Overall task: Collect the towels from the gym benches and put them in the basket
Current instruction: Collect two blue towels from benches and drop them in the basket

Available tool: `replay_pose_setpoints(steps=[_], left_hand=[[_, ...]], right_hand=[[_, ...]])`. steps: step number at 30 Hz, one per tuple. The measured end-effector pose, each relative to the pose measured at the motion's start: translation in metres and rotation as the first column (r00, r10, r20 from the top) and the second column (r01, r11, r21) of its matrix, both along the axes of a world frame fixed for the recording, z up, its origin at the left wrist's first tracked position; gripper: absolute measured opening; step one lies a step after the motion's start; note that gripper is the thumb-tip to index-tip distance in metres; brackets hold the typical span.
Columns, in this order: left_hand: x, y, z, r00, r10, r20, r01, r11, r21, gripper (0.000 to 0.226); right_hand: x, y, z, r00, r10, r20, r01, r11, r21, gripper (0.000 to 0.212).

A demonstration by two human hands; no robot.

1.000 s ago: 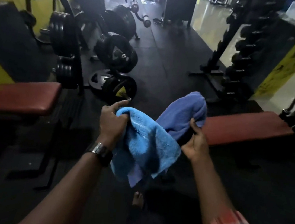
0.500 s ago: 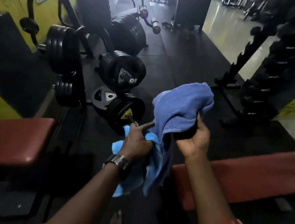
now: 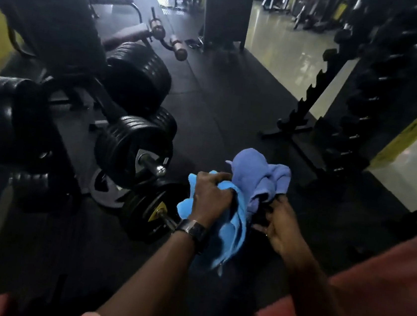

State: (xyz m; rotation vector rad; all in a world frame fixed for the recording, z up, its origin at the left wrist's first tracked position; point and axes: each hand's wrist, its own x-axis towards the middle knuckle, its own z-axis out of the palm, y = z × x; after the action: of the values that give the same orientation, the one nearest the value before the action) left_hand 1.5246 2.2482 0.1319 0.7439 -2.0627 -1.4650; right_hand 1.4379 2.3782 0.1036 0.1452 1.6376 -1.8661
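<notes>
Left grip (image 3: 210, 197) bunches both towels (image 3: 236, 230), right grip (image 3: 280, 227) apparently beneath

Black rubber mat floor (image 3: 220, 112) all over the near part, switching to shiny pale floor (image 3: 273, 56) further back. Parked on the mat: black barbell plates (image 3: 144, 213) on the left, grey plate (image 3: 106, 191) lying flat right beside them, dark dumbbell rack (image 3: 357, 117) standing over on the right. Red padded tabletop (image 3: 383, 281) of a gym bench poking in bottom right.

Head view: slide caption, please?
Left hand grips a light-blue towel, right hand touches a purple towel, beside weight plates.
</notes>
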Motion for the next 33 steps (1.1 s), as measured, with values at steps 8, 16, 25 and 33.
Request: replay_pose_setpoints(steps=[8,16,25,33], left_hand=[[-0.143,-0.063,-0.018,0.962,-0.202,0.183,0.206,0.978,-0.002,0.057],[-0.338,-0.164,0.012,0.986,-0.155,0.065,0.148,0.983,0.105,0.053],[-0.503,-0.271,0.028,0.969,0.241,-0.048,-0.231,0.961,0.149,0.033],[-0.641,-0.400,0.012,0.888,0.427,-0.168,-0.400,0.900,0.174,0.035]], right_hand=[[-0.141,-0.069,-0.009,0.981,0.196,0.012,-0.171,0.882,-0.440,0.062],[-0.355,-0.159,0.000,0.967,0.073,-0.243,-0.094,0.993,-0.077,0.027],[-0.542,-0.289,0.034,0.975,0.120,-0.187,-0.132,0.990,-0.053,0.015],[-0.696,-0.401,0.059,0.979,0.101,-0.177,-0.115,0.991,-0.071,0.028]])
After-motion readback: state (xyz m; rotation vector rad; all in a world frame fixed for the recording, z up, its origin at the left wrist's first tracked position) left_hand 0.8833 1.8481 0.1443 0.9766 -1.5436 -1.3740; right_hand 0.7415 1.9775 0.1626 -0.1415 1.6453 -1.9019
